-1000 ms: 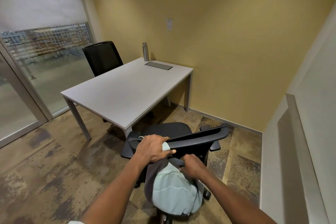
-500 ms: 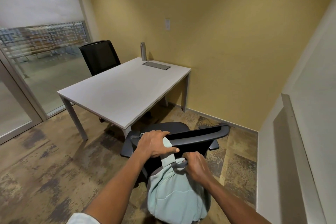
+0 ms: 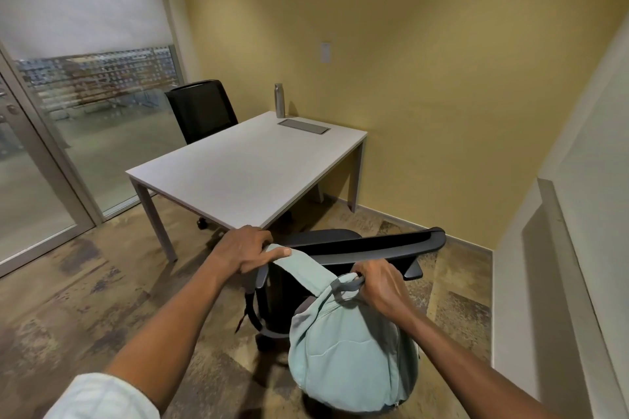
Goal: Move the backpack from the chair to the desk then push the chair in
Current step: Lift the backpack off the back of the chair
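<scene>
Nearest, a pale mint-green backpack (image 3: pixel 350 347) of soft, matte fabric hangs rounded and slouched behind the back of the near chair (image 3: pixel 374 245), off the floor and held up by both hands. The right hand (image 3: pixel 381 286) has its fingers (image 3: pixel 360 274) curled tight around the grey webbing loop at the top of the bag. The left hand (image 3: pixel 246 250) lies over one padded shoulder strap (image 3: pixel 299 265), fingers folded down on it and thumb stretched along its top, where the strap arches up toward the chair's upper edge. A darker grey strap (image 3: pixel 253 311) dangles loose to the left of the bag. A light, woven sleeve (image 3: pixel 102 398) shows at the near left corner.

The near chair is black, with a smooth, curved plastic top rail and a rounded seat just beyond it; its seat sits close to the near corner of the counter (image 3: pixel 245 167). The floor (image 3: pixel 85 292) is mottled brown and tan carpet.

The counter is a flat, matte white rectangle on square grey metal legs. At its far end lie a flat grey rectangular panel (image 3: pixel 303 127) and, just beyond it, an upright brushed-metal bottle (image 3: pixel 279 101). A second black chair with a mesh back (image 3: pixel 201 110) stands at the far left side. Frosted glass panels (image 3: pixel 85 78) close the left; the far wall (image 3: pixel 408 61) is plain yellow.
</scene>
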Action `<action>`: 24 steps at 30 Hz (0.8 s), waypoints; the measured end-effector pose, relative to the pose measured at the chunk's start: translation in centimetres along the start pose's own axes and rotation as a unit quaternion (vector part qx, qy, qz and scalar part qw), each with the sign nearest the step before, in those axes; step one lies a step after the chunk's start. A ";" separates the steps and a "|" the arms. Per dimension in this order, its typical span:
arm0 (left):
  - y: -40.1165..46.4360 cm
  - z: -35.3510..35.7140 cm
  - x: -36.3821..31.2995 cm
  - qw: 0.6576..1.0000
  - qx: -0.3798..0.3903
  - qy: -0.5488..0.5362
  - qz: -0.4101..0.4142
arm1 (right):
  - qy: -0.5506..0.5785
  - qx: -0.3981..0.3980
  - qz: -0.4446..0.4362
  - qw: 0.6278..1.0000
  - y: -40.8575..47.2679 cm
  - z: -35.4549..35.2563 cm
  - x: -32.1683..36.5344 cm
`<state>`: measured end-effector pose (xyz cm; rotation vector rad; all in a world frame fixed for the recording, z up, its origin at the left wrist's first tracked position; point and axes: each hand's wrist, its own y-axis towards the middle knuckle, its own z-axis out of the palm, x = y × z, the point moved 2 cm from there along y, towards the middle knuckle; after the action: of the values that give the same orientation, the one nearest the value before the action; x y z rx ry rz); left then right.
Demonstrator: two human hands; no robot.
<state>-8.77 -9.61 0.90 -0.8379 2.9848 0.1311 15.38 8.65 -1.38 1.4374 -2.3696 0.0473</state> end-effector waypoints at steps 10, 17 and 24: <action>-1.8 1.5 0.0 0.981 0.167 -0.079 -0.061 | -0.030 0.018 -0.067 0.997 0.3 -3.0 1.0; -2.8 -0.5 -5.0 0.885 0.172 -0.430 -0.038 | 0.017 0.024 -0.095 0.995 0.2 -6.3 1.4; -3.0 -3.9 -12.5 0.836 0.194 -0.503 0.099 | 0.083 0.093 -0.084 0.989 0.4 -11.7 0.1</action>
<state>3.39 -6.07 5.29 -0.2510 1.9652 -0.0332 18.44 11.25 9.61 1.6449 -2.1485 0.3393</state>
